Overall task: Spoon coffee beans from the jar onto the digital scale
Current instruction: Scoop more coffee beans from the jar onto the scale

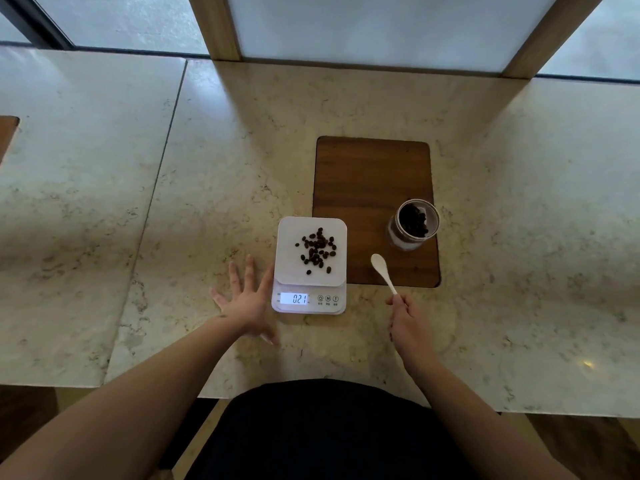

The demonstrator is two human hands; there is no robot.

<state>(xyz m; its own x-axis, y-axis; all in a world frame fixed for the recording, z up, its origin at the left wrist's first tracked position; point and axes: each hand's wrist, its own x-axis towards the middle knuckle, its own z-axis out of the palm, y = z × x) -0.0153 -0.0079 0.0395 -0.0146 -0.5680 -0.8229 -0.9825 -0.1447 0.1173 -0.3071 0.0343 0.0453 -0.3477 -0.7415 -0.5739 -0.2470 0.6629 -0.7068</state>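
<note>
A white digital scale (pixel 294 237) sits on the marble counter, its lit display reading 0.21. A loose pile of dark coffee beans (pixel 317 250) lies on its platform. To the right, an open glass jar (pixel 413 225) with beans inside stands on a brown wooden board (pixel 370 181). My right hand (pixel 408 322) grips the handle of a white spoon (pixel 382 271), whose empty bowl points up over the board's front edge. My left hand (pixel 246 301) lies flat with fingers spread on the counter, just left of the scale.
The marble counter (pixel 207 168) runs wide to both sides, with a seam on the left. Wooden window posts (pixel 216 26) rise at the back edge. Another brown board's corner (pixel 7 133) shows at the far left. My dark-clothed lap is at the front edge.
</note>
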